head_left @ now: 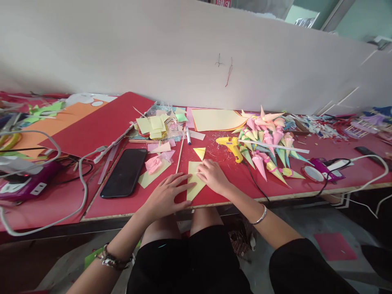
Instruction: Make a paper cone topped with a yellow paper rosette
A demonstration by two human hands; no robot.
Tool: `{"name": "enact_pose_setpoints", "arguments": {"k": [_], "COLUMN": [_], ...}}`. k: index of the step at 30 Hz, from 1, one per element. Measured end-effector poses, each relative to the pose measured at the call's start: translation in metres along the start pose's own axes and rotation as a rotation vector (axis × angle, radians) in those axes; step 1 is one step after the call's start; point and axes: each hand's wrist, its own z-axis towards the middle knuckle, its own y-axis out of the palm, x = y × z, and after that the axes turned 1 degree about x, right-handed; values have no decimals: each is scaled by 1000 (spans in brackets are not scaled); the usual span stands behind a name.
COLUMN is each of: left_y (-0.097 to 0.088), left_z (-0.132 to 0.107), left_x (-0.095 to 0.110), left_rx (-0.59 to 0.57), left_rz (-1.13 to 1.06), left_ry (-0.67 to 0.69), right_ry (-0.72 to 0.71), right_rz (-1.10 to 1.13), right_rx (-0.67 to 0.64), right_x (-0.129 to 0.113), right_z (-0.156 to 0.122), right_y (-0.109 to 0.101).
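Observation:
A pale yellow paper piece (193, 169) lies near the front edge of the red table (122, 204). My left hand (167, 195) rests flat on the table with fingers spread, fingertips touching the paper's left edge. My right hand (213, 175) presses down on the paper's right side, fingers curled and close together. A small yellow paper triangle (200, 152) lies just beyond the paper. A thin wooden stick (180, 154) lies to the left of it.
A yellow glue gun (230, 146) lies right of the hands beside a heap of pink, yellow and green paper cones (269, 143). A black phone (124, 172) sits to the left. Paper scraps (157, 124), a pink bow (153, 164), cables (80, 179) and a white wall panel (183, 53) surround them.

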Motion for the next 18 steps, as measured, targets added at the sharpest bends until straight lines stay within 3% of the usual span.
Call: {"name": "enact_pose_setpoints", "arguments": {"k": [4, 8, 12, 18], "left_y": [0, -1, -3, -7], "left_z": [0, 1, 1, 1], "left_x": [-2, -2, -2, 0], "left_rx": [-27, -49, -83, -128], "left_rz": [-1, -21, -27, -13], "left_ry": [11, -3, -18, -37], "right_ry": [-91, -273, -284, -206], "right_rz": [-17, 74, 100, 13], "right_rx": [79, -50, -90, -34], "right_x": [-14, -25, -23, 1], "right_z": [-21, -43, -52, -54], "right_y": [-17, -23, -20, -23]}}
